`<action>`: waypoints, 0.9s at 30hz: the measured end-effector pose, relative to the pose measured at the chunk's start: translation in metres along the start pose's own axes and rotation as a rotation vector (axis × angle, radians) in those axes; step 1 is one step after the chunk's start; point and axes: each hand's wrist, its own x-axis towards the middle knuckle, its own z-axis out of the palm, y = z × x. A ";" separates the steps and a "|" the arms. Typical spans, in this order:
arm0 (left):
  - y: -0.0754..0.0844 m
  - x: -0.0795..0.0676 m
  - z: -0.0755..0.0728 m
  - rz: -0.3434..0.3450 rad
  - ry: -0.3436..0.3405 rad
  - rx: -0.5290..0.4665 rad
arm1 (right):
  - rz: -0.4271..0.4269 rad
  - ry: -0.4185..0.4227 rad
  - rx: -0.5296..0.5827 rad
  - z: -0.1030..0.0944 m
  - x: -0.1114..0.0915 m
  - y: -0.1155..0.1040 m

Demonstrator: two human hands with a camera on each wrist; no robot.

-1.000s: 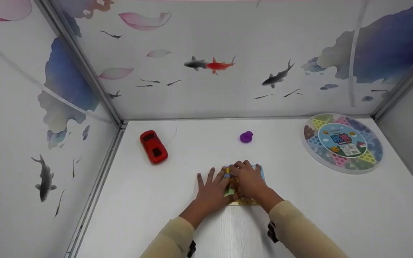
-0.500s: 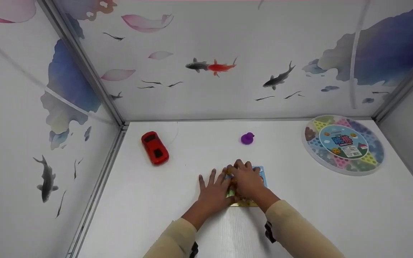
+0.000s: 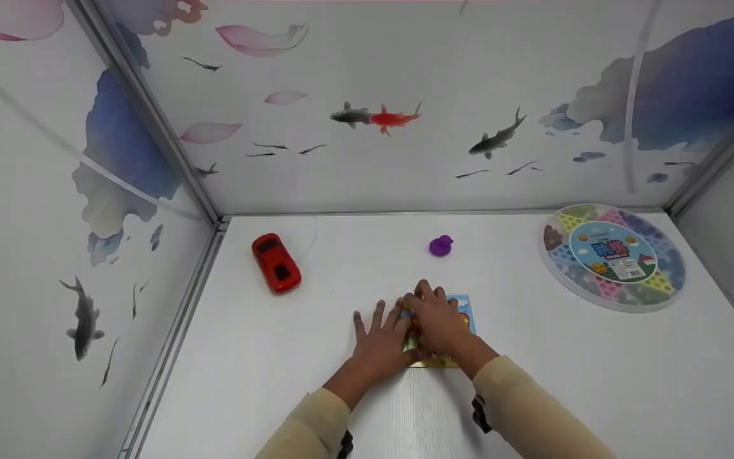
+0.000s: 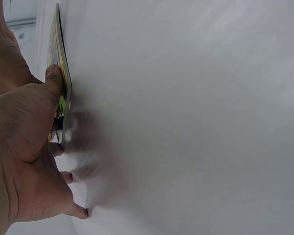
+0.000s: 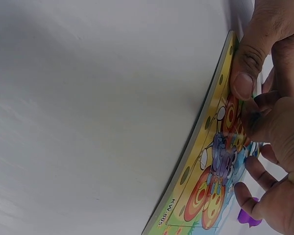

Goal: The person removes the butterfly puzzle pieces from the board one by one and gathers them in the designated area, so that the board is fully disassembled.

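Left hand (image 3: pixel 380 347), fingers spread, thumb resting on the picture board (image 5: pixel 210 166); right hand (image 3: pixel 440 322), more fully over the board, fingers bent, any grip indiscernible. The board lies on the table (image 3: pixel 265 357), beneath both, long axis obscured.

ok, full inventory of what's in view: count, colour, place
toy car: 1, red, table's far left
small toy: 1, purple, far middle
round game set: 1, multicoloured, far right
picture board: 1, multicoloured, under both hands
table: 1, white, under these
walls: 3, white with prints, left, back, right
metal rails: 3 or more, grey, wall edges
sleeves: 2, beige, forearms
wrist items: 2, black, beneath sleeves
left hand: 1, bare, board's left side
right hand: 1, bare, over board
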 end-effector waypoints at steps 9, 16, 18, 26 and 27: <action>-0.002 -0.001 0.001 0.005 0.005 -0.005 | -0.021 0.037 0.044 0.004 -0.005 0.001; -0.002 0.000 0.002 0.004 0.023 0.008 | -0.069 0.062 0.082 0.004 -0.007 -0.001; -0.002 0.000 0.002 0.008 0.028 0.012 | -0.071 0.065 0.084 0.003 -0.007 -0.002; -0.002 0.000 0.003 0.007 0.015 0.006 | -0.093 0.099 0.004 0.002 -0.010 0.005; -0.002 0.000 0.003 0.006 0.017 -0.001 | -0.097 0.117 -0.011 0.000 -0.011 0.007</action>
